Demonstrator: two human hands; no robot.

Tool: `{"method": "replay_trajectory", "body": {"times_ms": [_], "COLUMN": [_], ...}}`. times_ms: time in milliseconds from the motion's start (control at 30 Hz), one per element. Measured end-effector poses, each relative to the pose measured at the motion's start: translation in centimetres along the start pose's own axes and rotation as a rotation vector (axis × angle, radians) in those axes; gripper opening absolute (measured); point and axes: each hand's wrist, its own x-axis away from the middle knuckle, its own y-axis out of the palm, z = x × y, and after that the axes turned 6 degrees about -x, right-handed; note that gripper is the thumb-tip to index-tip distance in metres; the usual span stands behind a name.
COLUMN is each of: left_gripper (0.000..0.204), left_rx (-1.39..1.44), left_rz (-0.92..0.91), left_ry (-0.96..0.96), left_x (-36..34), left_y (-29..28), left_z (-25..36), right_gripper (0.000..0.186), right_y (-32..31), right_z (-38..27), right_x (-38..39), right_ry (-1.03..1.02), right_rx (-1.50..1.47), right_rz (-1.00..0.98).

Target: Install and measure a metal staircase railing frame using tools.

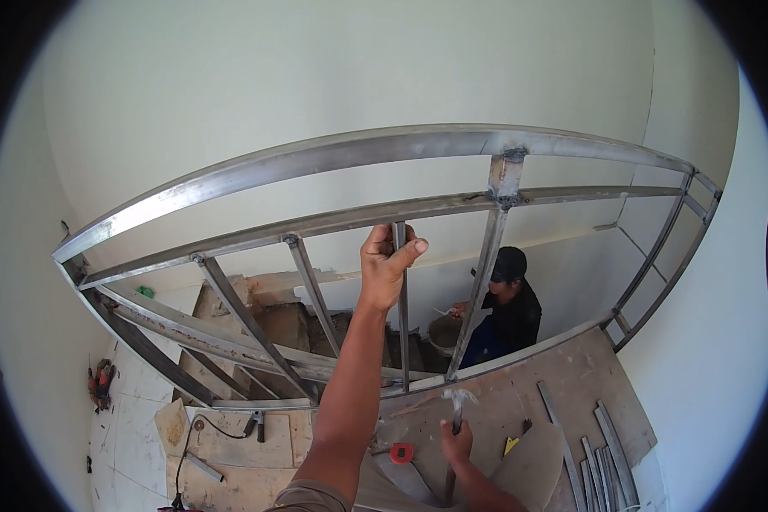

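Nearest the camera, the right hand (457, 444) was closed around the handle of a hammer (455, 420), whose steel head (459, 397) sat just beside the foot of a loose vertical steel bar (402, 316), close to the railing frame's bottom rail (520, 352). Higher up, the left hand (386, 264) was wrapped around the top of that bar, thumb across it, holding it upright just under the frame's second rail (350, 218).

The step in hand looked like seating a baluster between the rails: one hand steadying, the other tapping the foot into line. The next move would likely call for short, light knocks while the upper grip kept the bar plumb.

Cut steel strips (602, 461) lay on the board floor to the right. Beyond the frame, a person in a black cap (510, 307) crouched by a bucket (444, 333) below.
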Motion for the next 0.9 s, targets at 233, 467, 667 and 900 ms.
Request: {"method": "replay_trajectory", "body": {"times_ms": [233, 467, 667, 900], "left_gripper": [0.029, 0.027, 0.046, 0.12], "left_rx": [-0.016, -0.089, -0.073, -0.836], "left_rz": [-0.017, 0.079, 0.022, -0.14], "left_ry": [-0.014, -0.061, -0.353, -0.921], "left_x": [0.0, 0.6, 1.1, 24.9], "left_y": [0.6, -1.1, 2.1, 0.2], "left_z": [0.4, 1.3, 2.4, 18.8], "right_gripper": [0.027, 0.047, 0.054, 0.036], "right_y": [0.3, -0.3, -10.9, -21.6], "right_z": [16.2, 14.3, 7.8, -18.4], "right_x": [3.9, 5.8, 9.0, 10.7], "right_ry": [0.537, 0.363, 0.596, -0.195], "right_rx": [0.094, 0.711, 0.539, 0.471], "right_rz": [-0.1, -0.316, -0.765, -0.848]}}
